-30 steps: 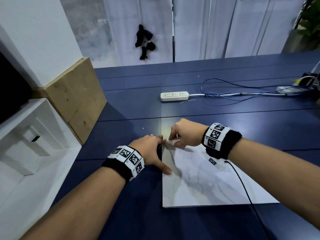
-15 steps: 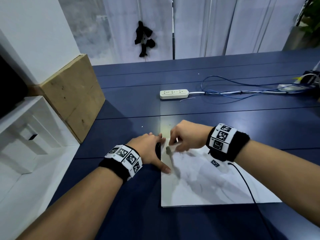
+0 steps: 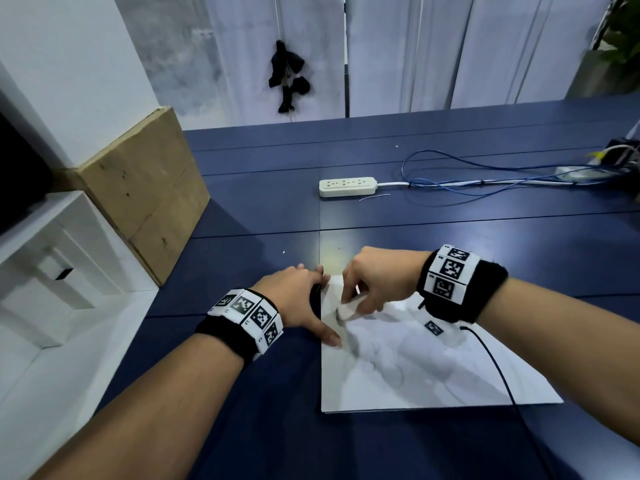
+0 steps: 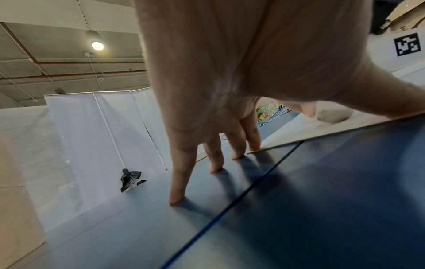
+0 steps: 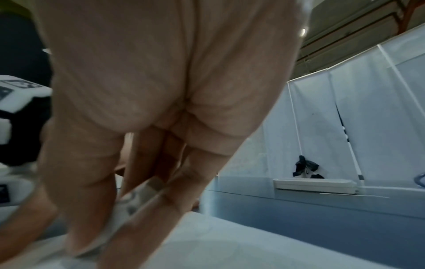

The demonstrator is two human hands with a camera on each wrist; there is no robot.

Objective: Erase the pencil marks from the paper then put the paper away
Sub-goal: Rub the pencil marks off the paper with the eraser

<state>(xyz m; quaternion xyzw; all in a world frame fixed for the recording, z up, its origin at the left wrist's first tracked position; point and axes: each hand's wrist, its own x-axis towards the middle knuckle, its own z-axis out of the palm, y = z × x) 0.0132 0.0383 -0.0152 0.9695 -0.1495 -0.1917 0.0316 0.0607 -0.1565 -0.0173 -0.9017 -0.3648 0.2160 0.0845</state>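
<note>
A white sheet of paper (image 3: 426,372) with faint grey pencil lines lies flat on the blue table (image 3: 450,244). My right hand (image 3: 375,284) pinches a white eraser (image 3: 349,308) and presses it on the paper's upper left corner; the eraser (image 5: 128,205) shows blurred between thumb and fingers in the right wrist view. My left hand (image 3: 301,297) rests spread at the paper's left edge, with its thumb (image 3: 329,336) pressing the sheet down and its straight fingertips (image 4: 177,198) on the table. The eraser (image 4: 333,113) is also visible beyond that thumb.
A white power strip (image 3: 347,186) with blue and white cables (image 3: 485,178) lies farther back. A wooden board (image 3: 145,188) leans at the left beside a white shelf unit (image 3: 52,271). White curtains (image 3: 415,53) hang behind the table.
My right hand with the eraser has moved a little down and toward me over the paper's top left corner. The left hand has stayed in place on the paper's edge.
</note>
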